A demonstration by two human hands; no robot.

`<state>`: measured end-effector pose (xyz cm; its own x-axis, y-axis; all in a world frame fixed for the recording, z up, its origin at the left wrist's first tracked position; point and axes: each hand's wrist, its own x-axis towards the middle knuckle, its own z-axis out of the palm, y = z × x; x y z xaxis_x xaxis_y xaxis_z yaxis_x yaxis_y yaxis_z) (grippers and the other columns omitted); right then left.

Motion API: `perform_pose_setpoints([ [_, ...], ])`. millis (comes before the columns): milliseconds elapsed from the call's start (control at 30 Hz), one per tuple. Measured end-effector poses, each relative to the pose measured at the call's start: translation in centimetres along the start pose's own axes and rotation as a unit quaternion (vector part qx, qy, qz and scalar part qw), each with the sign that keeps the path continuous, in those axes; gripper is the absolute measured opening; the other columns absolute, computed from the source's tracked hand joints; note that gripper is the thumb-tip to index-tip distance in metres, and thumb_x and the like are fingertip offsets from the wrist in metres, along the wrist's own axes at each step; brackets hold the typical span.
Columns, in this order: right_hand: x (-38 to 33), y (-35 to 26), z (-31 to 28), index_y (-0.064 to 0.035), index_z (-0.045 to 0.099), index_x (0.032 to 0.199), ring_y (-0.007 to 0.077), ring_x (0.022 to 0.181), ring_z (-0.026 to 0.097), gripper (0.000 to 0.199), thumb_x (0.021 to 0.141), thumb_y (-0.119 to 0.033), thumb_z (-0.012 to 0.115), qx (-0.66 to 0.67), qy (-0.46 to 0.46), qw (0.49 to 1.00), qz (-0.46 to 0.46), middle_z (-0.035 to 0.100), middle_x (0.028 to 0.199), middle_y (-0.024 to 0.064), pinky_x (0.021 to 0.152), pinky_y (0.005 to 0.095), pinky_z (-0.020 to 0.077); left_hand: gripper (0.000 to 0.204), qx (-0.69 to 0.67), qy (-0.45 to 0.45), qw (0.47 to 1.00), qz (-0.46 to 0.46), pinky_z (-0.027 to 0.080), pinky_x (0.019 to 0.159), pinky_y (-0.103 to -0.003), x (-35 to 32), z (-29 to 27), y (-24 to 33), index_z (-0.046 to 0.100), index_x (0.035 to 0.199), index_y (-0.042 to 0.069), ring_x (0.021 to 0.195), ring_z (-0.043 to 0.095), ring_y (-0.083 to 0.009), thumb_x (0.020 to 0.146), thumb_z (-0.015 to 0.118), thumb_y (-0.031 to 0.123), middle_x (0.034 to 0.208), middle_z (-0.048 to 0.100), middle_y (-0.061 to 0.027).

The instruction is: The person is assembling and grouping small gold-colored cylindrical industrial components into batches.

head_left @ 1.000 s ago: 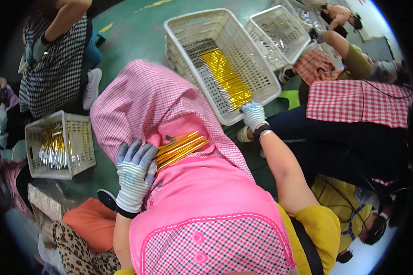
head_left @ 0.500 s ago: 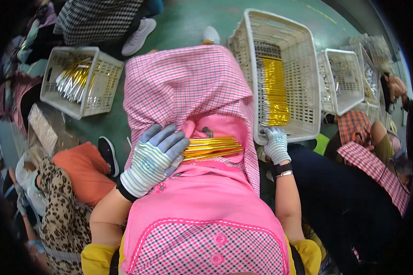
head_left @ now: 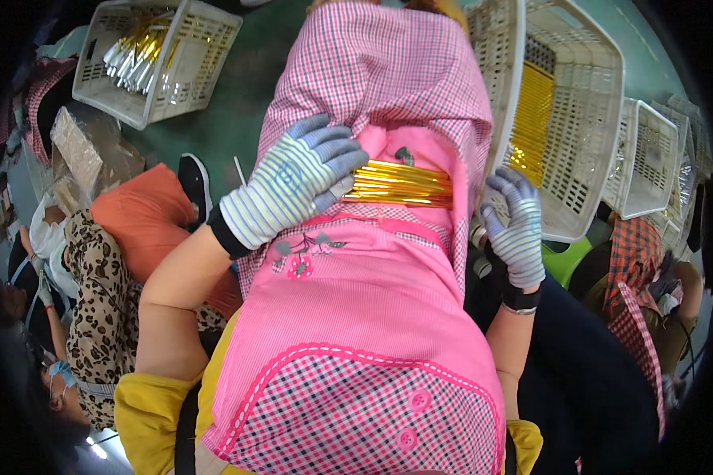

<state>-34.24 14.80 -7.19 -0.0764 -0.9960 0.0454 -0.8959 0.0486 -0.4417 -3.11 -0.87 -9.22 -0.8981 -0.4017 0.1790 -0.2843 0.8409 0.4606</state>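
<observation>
A bundle of thin, shiny gold sticks point(head_left: 404, 183) lies across my lap on a pink apron point(head_left: 356, 285). My left hand point(head_left: 293, 180), in a striped grey-and-white glove, covers the bundle's left end. The sticks come out between its fingers and thumb; the ends under the palm are hidden. My right hand point(head_left: 516, 226), in a matching glove, is raised beside the right edge of the apron. Its fingers are bent and apart, with nothing visible in them. Just beyond it stands a large white plastic crate point(head_left: 590, 150) holding rows of similar gold sticks point(head_left: 532, 119).
At the far left stands another white crate point(head_left: 146, 107) with loose gold and silver sticks point(head_left: 139, 59). Smaller white crates point(head_left: 646, 158) stand farther right. Co-workers sit close on both sides, one in leopard-print trousers point(head_left: 95, 277). Clear plastic wrapping point(head_left: 111, 162) lies at left.
My right hand has come away from the near rim of the large crate, its fingers now bent. My left hand stays on the bundle. The whole view has shifted.
</observation>
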Motion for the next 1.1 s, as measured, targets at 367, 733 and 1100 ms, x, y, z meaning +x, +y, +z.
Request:
perform_pose_setpoints([
  [367, 10.2, -8.3, 3.5, -0.0092, 0.063, 0.095, 0.0232, 0.086, 0.060, 0.018, 0.083, -0.021, 0.059, -0.198, -0.192, 0.927, -0.255, 0.063, 0.090, 0.0070, 0.074, 0.0372, 0.0456, 0.037, -0.019, 0.092, 0.993, -0.069, 0.045, 0.094, -0.048, -1.5, -1.5, -0.1, 0.060, 0.111, 0.004, 0.104, 0.059, -0.0334, 0.078, 0.066, 0.016, 0.109, 0.063, -0.0133],
  [733, 10.2, -7.1, 3.6, -0.0097, 0.065, 0.082, 0.0257, 0.082, 0.060, 0.021, 0.082, -0.031, 0.062, -0.120, -0.221, 0.937, -0.241, 0.061, 0.082, 0.0090, 0.071, 0.0396, 0.0456, 0.041, -0.074, 0.161, 0.981, -0.082, 0.043, 0.097, -0.048, -2.5, 0.9, -0.4, 0.059, 0.117, 0.003, 0.110, 0.056, -0.0367, 0.080, 0.063, 0.019, 0.115, 0.060, -0.0167],
  [1100, 9.5, -7.4, 3.7, -0.0085, 0.065, 0.101, 0.0259, 0.084, 0.059, 0.028, 0.080, -0.027, 0.065, -0.102, -0.170, 0.943, -0.267, 0.061, 0.087, 0.0088, 0.073, 0.0389, 0.0451, 0.045, -0.001, 0.046, 0.997, -0.065, 0.046, 0.091, -0.046, -2.6, 0.6, 1.9, 0.063, 0.110, 0.008, 0.105, 0.056, -0.0321, 0.071, 0.072, 0.029, 0.103, 0.062, -0.0103],
])
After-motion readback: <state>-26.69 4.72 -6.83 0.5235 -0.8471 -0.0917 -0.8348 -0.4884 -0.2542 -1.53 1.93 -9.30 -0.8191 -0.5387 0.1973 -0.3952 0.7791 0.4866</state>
